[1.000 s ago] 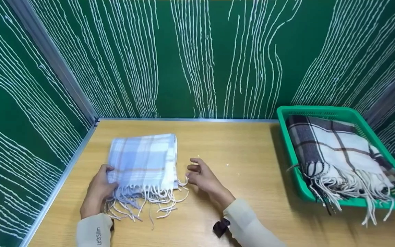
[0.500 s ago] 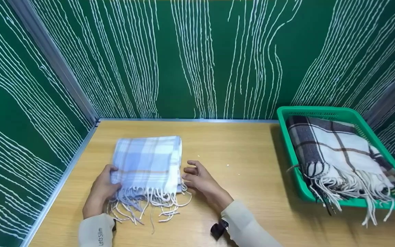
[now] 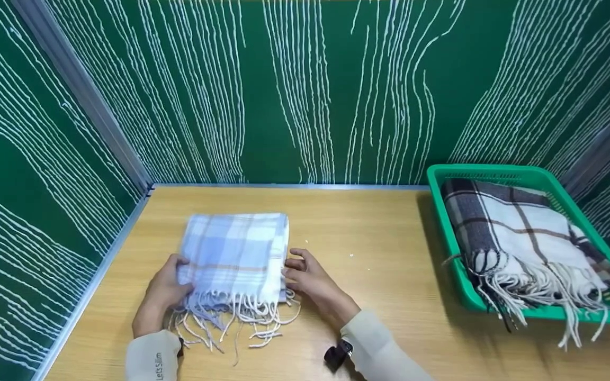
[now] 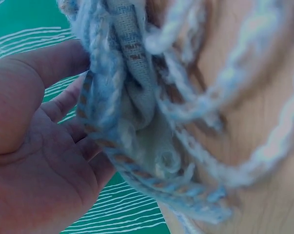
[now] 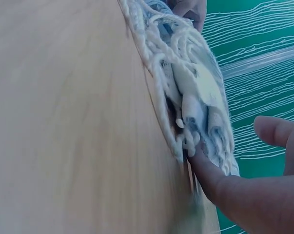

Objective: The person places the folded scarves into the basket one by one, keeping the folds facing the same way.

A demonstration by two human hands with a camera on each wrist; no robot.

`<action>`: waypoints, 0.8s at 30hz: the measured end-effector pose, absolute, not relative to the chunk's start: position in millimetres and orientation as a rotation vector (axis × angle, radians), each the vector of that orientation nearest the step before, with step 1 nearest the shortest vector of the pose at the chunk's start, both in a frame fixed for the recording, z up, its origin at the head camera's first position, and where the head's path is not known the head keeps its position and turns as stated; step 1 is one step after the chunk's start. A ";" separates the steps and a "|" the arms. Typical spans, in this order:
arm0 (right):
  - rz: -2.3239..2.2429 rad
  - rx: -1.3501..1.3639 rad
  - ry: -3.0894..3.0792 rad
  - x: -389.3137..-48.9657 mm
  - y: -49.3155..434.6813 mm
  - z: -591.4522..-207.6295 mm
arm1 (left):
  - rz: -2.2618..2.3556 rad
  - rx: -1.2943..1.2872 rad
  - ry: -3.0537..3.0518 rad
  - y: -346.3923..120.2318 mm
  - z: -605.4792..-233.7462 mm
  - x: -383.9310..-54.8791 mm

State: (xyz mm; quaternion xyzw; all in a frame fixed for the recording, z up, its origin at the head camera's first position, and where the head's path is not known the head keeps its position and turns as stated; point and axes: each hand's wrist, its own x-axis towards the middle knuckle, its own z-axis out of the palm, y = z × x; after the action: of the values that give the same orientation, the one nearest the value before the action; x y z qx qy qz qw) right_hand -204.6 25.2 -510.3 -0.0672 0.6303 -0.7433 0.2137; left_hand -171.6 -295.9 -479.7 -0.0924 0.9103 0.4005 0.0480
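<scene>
A folded light-blue and white plaid scarf [image 3: 231, 248] lies on the left part of the table, its twisted fringe [image 3: 241, 317] spread toward the front. My left hand [image 3: 163, 291] holds the scarf's left edge, thumb over the top. In the left wrist view, the fingertips disappear behind the scarf's cloth [image 4: 132, 63]. At the opposite edge is my right hand [image 3: 318, 283]. In the right wrist view, one finger [image 5: 210, 175] of it touches the layered edge low down near the tabletop, while another finger [image 5: 273, 130] sticks out apart from the cloth.
To the right stands a green plastic basket [image 3: 442, 233] holding a folded dark, white and brown plaid scarf [image 3: 527, 222], its fringe hanging over the front rim. Green panels with wavy white lines [image 3: 305, 95] border the wooden table [image 3: 368, 222] behind and at the sides.
The blue scarf has slid rightward and slightly toward the front, with my left hand moving along. My right hand has shifted slightly and now meets the scarf's right edge.
</scene>
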 end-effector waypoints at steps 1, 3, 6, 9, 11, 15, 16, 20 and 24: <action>-2.062 -0.182 1.746 -204.7 25.1 -510.2 | 1.221 -0.283 2.771 -295.2 -479.6 -171.5; -2.064 -0.169 1.734 -204.9 24.6 -510.5 | 1.228 -0.287 2.757 -293.6 -479.3 -170.9; -2.074 -0.152 1.710 -205.0 23.9 -511.0 | 1.230 -0.277 2.756 -291.5 -478.9 -170.5; -2.089 -0.144 1.690 -205.1 23.6 -511.8 | 1.222 -0.267 2.771 -289.9 -478.8 -170.2; -2.099 -0.147 1.682 -205.4 23.7 -512.4 | 1.211 -0.254 2.790 -289.0 -478.7 -170.4; -2.114 -0.156 1.666 -206.4 23.6 -513.6 | 1.186 -0.226 2.828 -287.7 -478.7 -170.6; -2.114 -0.157 1.667 -206.5 23.5 -513.9 | 1.186 -0.222 2.831 -287.5 -478.8 -170.6; -2.114 -0.147 1.668 -206.7 23.7 -514.9 | 1.204 -0.224 2.817 -285.9 -479.1 -170.2; -2.115 -0.138 1.668 -206.5 23.9 -515.6 | 1.220 -0.238 2.792 -284.1 -479.2 -169.9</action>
State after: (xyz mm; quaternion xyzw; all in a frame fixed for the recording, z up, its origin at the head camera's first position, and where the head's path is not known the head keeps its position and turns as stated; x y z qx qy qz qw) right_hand -206.5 23.9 -515.6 -0.0500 0.6033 -0.7648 0.2205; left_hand -169.9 -284.1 -479.2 -0.0779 0.9127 0.3987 0.0427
